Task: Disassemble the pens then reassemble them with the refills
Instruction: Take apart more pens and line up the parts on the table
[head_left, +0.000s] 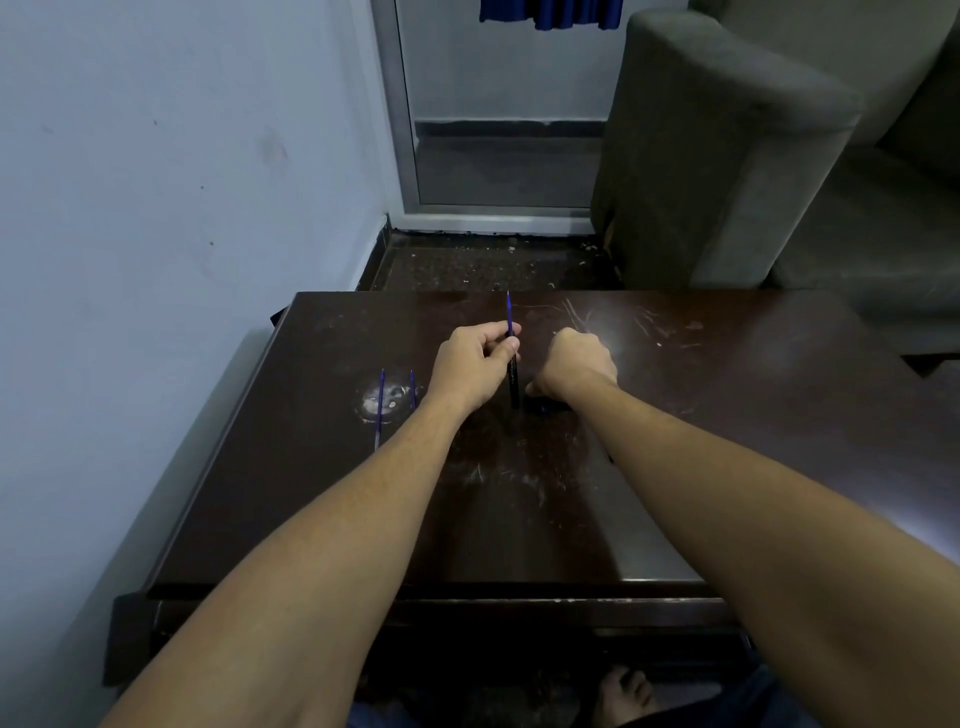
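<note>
My left hand (475, 358) pinches a dark pen barrel (513, 382) held upright above the table, and a blue refill (508, 312) sticks out of its top. My right hand (574, 361) is curled into a fist just right of the barrel, low over the table; what it holds is hidden. A small dark pen part (545, 405) lies on the table under my right wrist. Two loose blue refills lie to the left of my left wrist, a long one (379, 408) and a shorter one (413, 389).
The dark wooden table (727, 415) is scratched, with a worn pale patch (384, 400) under the refills. A pale wall runs along the left. A grey sofa (779, 156) stands beyond the table's far right corner. A bare foot (623, 693) shows below the near edge.
</note>
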